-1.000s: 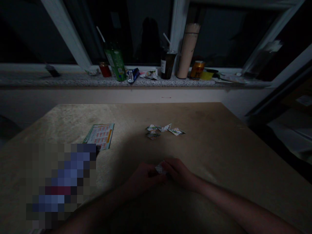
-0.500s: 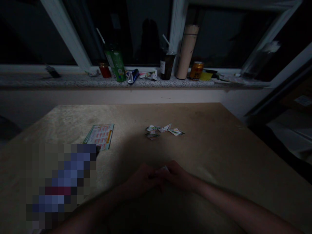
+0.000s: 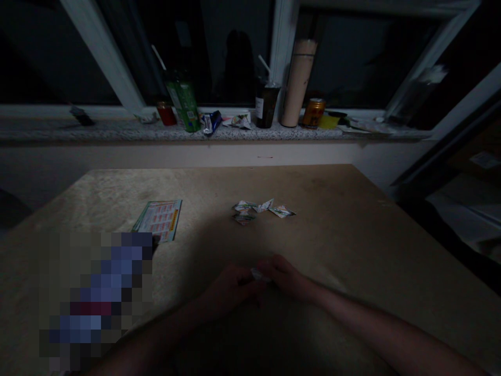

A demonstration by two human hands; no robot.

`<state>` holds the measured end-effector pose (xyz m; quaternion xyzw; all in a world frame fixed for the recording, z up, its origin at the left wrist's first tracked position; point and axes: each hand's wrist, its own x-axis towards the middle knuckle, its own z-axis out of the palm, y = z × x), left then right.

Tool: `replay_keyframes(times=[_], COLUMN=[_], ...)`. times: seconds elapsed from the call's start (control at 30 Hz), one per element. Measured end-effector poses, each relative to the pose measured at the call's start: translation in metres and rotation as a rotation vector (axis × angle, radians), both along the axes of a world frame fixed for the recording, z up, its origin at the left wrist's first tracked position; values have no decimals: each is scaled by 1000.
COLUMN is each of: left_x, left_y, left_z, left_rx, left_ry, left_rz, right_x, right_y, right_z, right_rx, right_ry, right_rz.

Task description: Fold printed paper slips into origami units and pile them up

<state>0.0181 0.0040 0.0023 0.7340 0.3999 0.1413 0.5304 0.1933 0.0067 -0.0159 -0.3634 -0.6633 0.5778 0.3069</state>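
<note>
Dimly seen from the head camera, a small, pale, folded piece of printed paper point(image 3: 259, 274) sits low in the middle, just above the table, pinched between the fingertips of the left hand point(image 3: 229, 287) and the right hand point(image 3: 285, 277), both with fingers curled narrow around it. Beyond them lies a cluster of creased, pointed, white-and-green printed paper pieces point(image 3: 282, 211), sharp-cornered and close together. To the left rests a flat stack of glossy pale-green sheets point(image 3: 160, 216) with red print. The broad tan tabletop point(image 3: 332, 224) looks smooth but faintly mottled, and ends near a speckled grey stone sill point(image 3: 129, 129) under dark windows. On the sill stand a tall green bottle point(image 3: 186, 104), a dark cup with a white straw point(image 3: 266, 107), a pale pink cylindrical flask point(image 3: 298, 86) and a squat gold can point(image 3: 314, 113). Coarse pixelation masks a bluish object point(image 3: 109, 282) at left; fingers cover most of the held paper, shadow blurs its folds, and the forearms are cut off below.
</note>
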Motion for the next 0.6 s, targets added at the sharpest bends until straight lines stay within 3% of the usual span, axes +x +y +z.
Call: replay_keyframes(times=[0.13,0.3,0.6], left_x=[0,-2,-4], left_y=[0,-1,1], left_z=[2,-1,-2], left_rx=[15,36,106], left_ry=[41,28,-38], left_rz=[-12,-47,64], right_x=[-1,-2,0], right_y=[-1,-1,0], right_z=[0,3,3], right_rx=[-4,14,-30], right_ry=[-77,-143,-5], right_rz=[-115,-95,-71])
